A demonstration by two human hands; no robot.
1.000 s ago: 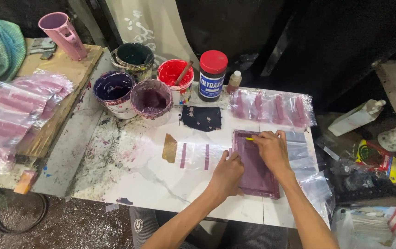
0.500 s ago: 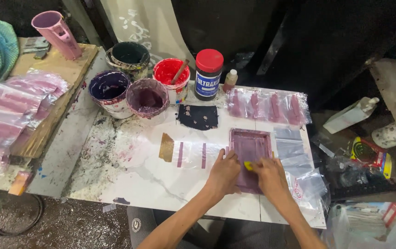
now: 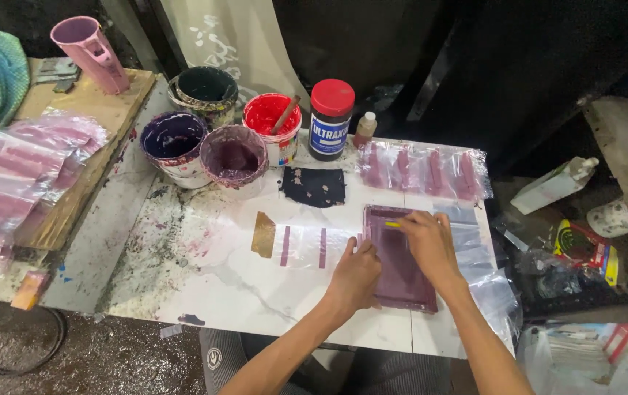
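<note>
The left hand [image 3: 356, 276] presses flat and open on the purple printing frame [image 3: 399, 259] at the near right of the white surface [image 3: 241, 285], while the right hand [image 3: 425, 241] pinches a small yellow scraper [image 3: 393, 224] on it; if the frame slips, the wet ink could smear.

both forearms reach forward; left hand [image 3: 356, 276] and right hand [image 3: 426, 243] lie palm-down.

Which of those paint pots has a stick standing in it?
The red paint pot, beside the blue-labelled jar. The dark green, purple and mauve pots hold none.
</note>
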